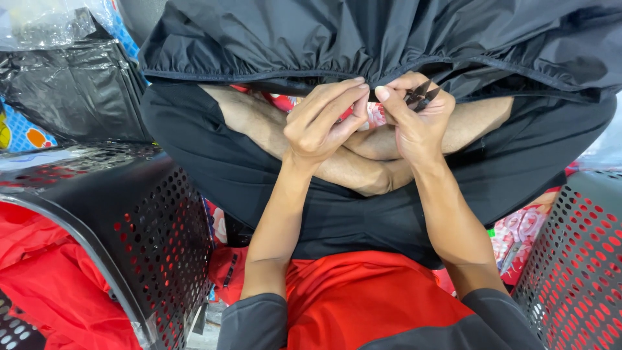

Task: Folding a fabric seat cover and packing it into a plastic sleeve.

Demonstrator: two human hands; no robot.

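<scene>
Head view: we pinch the elastic hem of the black garment [363,39] with our left hand [321,123], fingertips pressed together. Our right hand [418,120], touching it, grips small black snips [421,97]. We judge thread trimming underway; the next cut needs a steady aim.

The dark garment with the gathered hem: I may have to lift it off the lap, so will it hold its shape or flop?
The dark garment would probably flop, since it drapes in soft folds. Its faint sheen suggests a thin, fairly slippery fabric, likely light for its bulk. The left hand pinches its gathered hem; the right hand holds small snips there.
</scene>
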